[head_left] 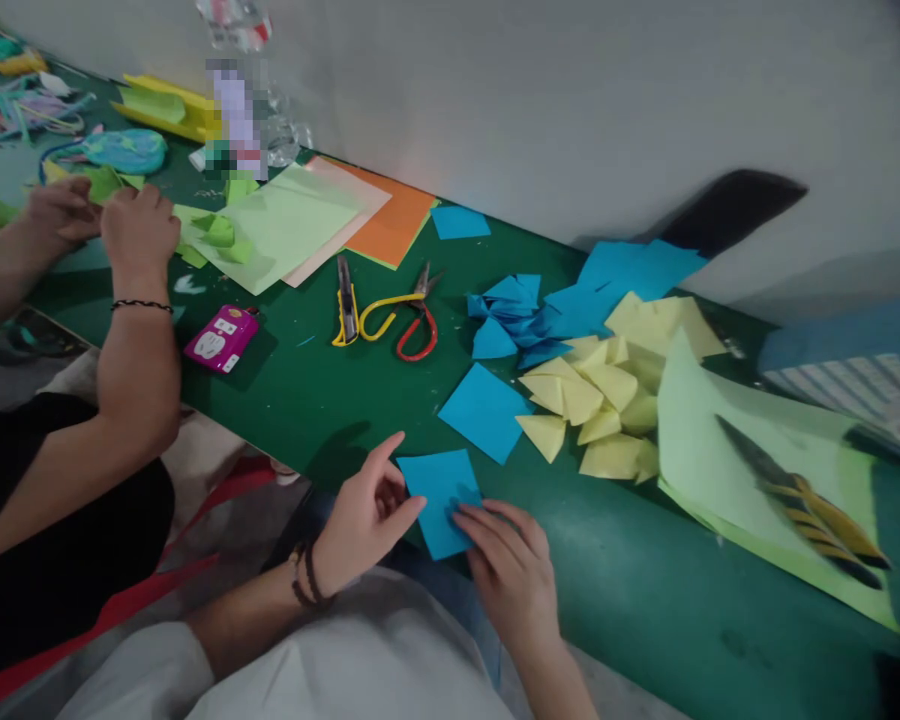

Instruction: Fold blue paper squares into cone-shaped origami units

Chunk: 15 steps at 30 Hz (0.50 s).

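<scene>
A square sheet of blue paper [436, 490] is held at the table's near edge. My right hand [511, 560] grips its right side, with fingers on top and the thumb hidden underneath. At the left edge of the sheet, my left hand [367, 505] is open, thumb and index finger apart; its thumb tip overlaps the paper, though I cannot tell if it presses on it. Just beyond lies another blue paper square [486, 412]. Folded blue paper pieces [511, 312] and a heap of folded yellow paper pieces [607, 390] lie farther right.
Pliers [346, 305] and red-and-yellow-handled scissors [412, 315] lie mid-table. To the right, another pair of scissors [810, 500] rests on green sheets [690, 440]. A co-worker's hands [139, 235] handle green paper at left, near a purple box [223, 338].
</scene>
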Each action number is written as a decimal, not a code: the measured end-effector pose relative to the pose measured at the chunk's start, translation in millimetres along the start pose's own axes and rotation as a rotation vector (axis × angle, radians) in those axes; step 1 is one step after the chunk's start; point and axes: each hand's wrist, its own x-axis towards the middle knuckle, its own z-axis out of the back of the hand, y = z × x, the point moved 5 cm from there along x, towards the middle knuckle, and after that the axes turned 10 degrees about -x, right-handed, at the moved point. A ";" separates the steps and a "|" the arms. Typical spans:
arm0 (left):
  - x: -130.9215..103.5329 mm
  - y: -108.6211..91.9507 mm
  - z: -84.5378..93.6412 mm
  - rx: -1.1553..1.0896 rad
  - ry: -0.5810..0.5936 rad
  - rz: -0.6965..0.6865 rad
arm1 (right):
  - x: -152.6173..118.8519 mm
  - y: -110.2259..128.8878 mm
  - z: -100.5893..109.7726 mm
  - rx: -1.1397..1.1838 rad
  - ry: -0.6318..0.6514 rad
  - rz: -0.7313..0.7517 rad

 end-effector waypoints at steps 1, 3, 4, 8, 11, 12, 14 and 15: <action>-5.4 -5.6 4.4 0.126 -0.055 -0.136 | -0.9 -5.4 -0.5 0.026 0.024 -0.021; -17.6 -16.6 6.3 0.337 -0.128 -0.437 | -2.9 -15.8 -2.0 0.053 0.072 -0.078; -22.8 -19.9 2.3 0.390 -0.108 -0.563 | -3.6 -19.9 -2.8 0.056 0.088 -0.108; -28.6 -23.4 -26.2 0.457 0.101 -0.850 | -3.3 -28.5 -6.9 -0.006 0.071 -0.253; -17.4 -18.7 -41.9 0.567 0.189 -0.800 | -0.9 -31.2 -11.4 -0.075 0.032 -0.354; -13.8 -16.8 -44.8 0.606 0.208 -0.777 | 0.0 -31.9 -13.0 -0.088 0.030 -0.370; -9.2 -13.6 -47.7 0.670 0.233 -0.757 | 1.7 -32.8 -16.0 -0.103 0.050 -0.364; -8.0 -12.1 -48.3 0.698 0.239 -0.748 | 2.5 -33.1 -17.2 -0.108 0.067 -0.348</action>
